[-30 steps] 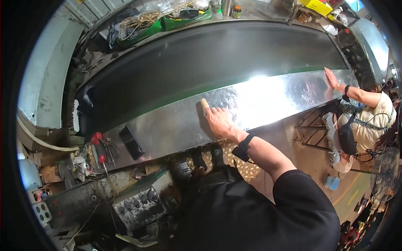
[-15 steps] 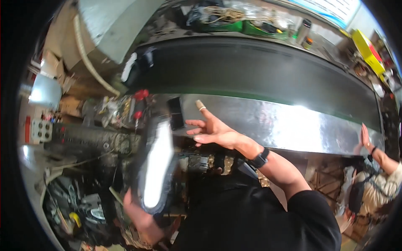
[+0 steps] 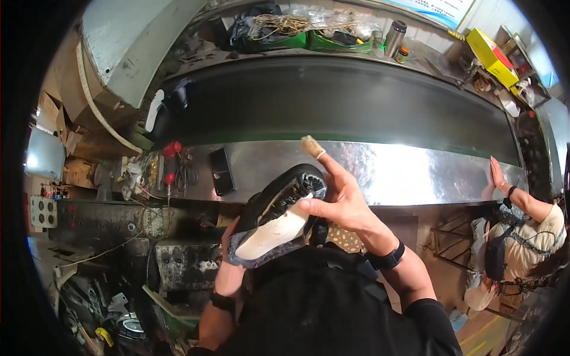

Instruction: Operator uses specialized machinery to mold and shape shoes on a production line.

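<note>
Apparently, both hands (image 3: 351, 207) hold the shoe (image 3: 272, 232) between them.

Long black belt (image 3: 332, 101) runs across the room; steel ledge (image 3: 255, 157) along its near side, strong white glare (image 3: 401, 169) on it. Behind belt: cluttered shelf (image 3: 418, 43) with two green bins (image 3: 338, 44), then pale wall (image 3: 496, 21) and blue-and-white poster (image 3: 439, 8). Left of belt: big grey metal cabinet (image 3: 142, 44), pale hose (image 3: 89, 98) curving beside it; farther left, cardboard (image 3: 80, 173). Near side of belt, left: dark, grimy machine (image 3: 107, 225). Near side, right: brownish floor (image 3: 409, 228), dark metal frame (image 3: 434, 238), yellow floor line (image 3: 488, 341). Behind belt's right end: yellow box (image 3: 490, 56).
</note>
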Motion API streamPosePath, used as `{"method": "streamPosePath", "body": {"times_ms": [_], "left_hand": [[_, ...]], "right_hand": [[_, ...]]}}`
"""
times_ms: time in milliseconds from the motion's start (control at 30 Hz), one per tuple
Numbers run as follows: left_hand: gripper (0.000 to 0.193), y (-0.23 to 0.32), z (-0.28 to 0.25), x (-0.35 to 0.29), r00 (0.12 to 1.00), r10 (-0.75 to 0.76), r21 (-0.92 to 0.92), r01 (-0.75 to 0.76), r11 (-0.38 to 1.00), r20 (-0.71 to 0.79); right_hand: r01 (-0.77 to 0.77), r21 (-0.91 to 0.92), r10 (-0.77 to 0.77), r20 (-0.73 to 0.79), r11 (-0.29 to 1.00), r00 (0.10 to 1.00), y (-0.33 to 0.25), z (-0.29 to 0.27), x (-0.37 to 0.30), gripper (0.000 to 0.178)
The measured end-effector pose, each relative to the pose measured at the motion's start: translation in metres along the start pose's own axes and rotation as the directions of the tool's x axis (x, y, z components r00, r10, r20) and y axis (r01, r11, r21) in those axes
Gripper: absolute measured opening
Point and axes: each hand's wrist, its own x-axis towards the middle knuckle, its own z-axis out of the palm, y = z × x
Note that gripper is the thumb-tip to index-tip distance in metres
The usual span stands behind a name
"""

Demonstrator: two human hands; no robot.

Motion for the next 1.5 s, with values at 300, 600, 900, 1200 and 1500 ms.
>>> {"method": "streamPosePath", "body": {"times_ms": [300, 600, 900, 1200, 1500], "left_hand": [[0.054, 0.077, 0.127, 0.037, 0.743, 0.154, 0.425, -0.525, 0.737, 0.651], [0.060, 0.097, 0.141, 0.063, 0.698, 0.028, 0.573, -0.609, 0.549, 0.715], [0.055, 0.077, 0.174, 0.058, 0.692, 0.219, 0.582, -0.706, 0.403, 0.688], [0.032, 0.030, 0.124, 0.087, 0.891, 0.257, 0.576, -0.440, 0.689, 0.373], [0.033, -0.016, -0.037, -0.009, 0.979, 0.202, 0.837, -0.093, 0.540, -0.021]], "right_hand": [[0.171, -0.677, -0.213, 0.021, 0.716, 0.977, 0.025, -0.031, 0.015, 0.092], [0.103, -0.820, -0.145, 0.024, 0.563, 0.989, 0.025, -0.037, 0.012, 0.097], [0.000, -0.747, -0.094, -0.083, 0.664, 0.992, 0.010, -0.053, 0.004, 0.106], [0.097, -0.481, -0.295, -0.357, 0.872, 0.886, 0.008, -0.122, 0.006, 0.078], [0.000, -0.773, -0.742, -0.610, 0.635, 0.278, -0.125, -0.387, -0.072, 0.069]]}}
